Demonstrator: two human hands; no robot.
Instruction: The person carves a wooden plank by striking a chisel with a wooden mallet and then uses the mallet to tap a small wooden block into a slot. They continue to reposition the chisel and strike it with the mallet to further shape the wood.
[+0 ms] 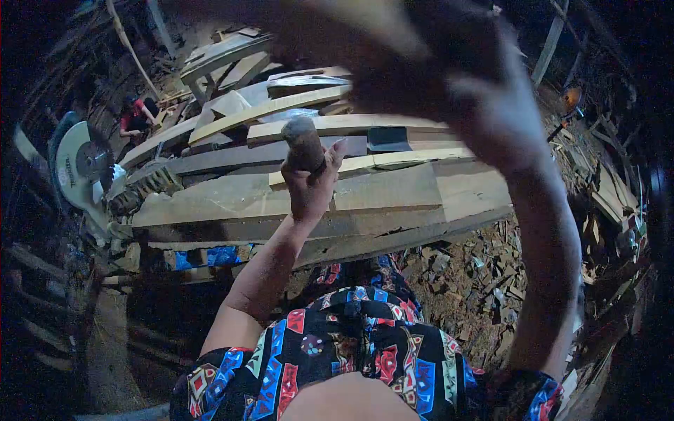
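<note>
My left hand (311,184) is raised over the near edge of the wooden workbench (210,196), its fingers wrapped round a thick, short cylindrical piece (302,140) that looks like wood. My right hand (491,123) is lifted high at the upper right, smeared by motion, beside a large dark blurred shape (393,56) that I cannot make out. Whether its fingers hold that shape is unclear. Beneath and behind both hands, long pale boards (274,112) lie across the bench. A small dark block (389,139) rests on the boards between my hands.
A circular saw with a round guard (81,165) stands at the bench's left end. Another person in red (137,119) is low at the upper left. Wood scraps (470,274) cover the ground to the right. Blue material (221,255) shows under the bench.
</note>
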